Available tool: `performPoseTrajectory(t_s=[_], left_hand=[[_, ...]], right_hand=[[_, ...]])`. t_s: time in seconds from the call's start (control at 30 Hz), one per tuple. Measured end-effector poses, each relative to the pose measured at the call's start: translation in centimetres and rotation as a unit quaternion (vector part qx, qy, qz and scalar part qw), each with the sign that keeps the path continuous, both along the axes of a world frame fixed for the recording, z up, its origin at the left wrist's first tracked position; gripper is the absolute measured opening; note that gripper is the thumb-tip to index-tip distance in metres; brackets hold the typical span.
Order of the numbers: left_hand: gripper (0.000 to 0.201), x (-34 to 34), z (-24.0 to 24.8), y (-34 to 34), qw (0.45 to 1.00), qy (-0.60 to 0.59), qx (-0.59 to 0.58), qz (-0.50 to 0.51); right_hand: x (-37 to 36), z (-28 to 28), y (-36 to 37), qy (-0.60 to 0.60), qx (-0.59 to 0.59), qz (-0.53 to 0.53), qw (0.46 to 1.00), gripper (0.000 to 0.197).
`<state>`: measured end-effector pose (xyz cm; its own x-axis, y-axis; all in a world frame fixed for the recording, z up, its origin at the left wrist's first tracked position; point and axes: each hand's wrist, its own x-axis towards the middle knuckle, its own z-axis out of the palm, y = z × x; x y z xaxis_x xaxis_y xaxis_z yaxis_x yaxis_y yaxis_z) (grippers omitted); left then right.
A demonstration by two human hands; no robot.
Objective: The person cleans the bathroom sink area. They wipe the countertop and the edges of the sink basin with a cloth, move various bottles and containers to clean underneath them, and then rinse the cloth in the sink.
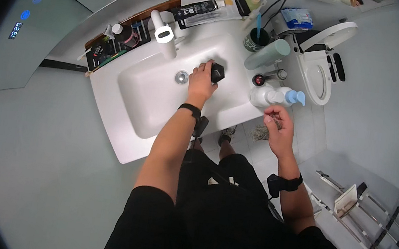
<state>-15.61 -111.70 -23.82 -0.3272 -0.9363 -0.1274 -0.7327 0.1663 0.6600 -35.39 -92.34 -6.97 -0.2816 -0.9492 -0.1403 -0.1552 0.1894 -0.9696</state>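
My left hand (201, 82) reaches over the white sink basin (137, 102). Its fingers are closed on the left side of a small black hexagonal object (218, 73), whose exact kind I cannot make out. The metal drain (181, 77) lies just left of that hand. To the right, my right hand (280, 132) hovers off the counter's front corner with curled fingers and the thumb drawn in. Whatever it may hold is too small to name. Closest to it stand a white bottle (261, 97) and a white pump bottle with a light blue head (294, 97).
A white faucet (165, 40) rises behind the basin. Beside the basin's right edge are a pale green cylinder (274, 51) and a dark cup (255, 41) with a toothbrush. A toilet (317, 77) stands right; a metal-framed rack (349, 202) is lower right.
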Motion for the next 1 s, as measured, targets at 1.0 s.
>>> performPoseTrajectory(t_s=[1.0], left_hand=[[0.085, -6.6, -1.4, -11.4, 0.930, 0.149, -0.214, 0.261]], right_hand=[[0.8, -0.2, 2.1, -0.037, 0.048, 0.010, 0.998, 0.026]])
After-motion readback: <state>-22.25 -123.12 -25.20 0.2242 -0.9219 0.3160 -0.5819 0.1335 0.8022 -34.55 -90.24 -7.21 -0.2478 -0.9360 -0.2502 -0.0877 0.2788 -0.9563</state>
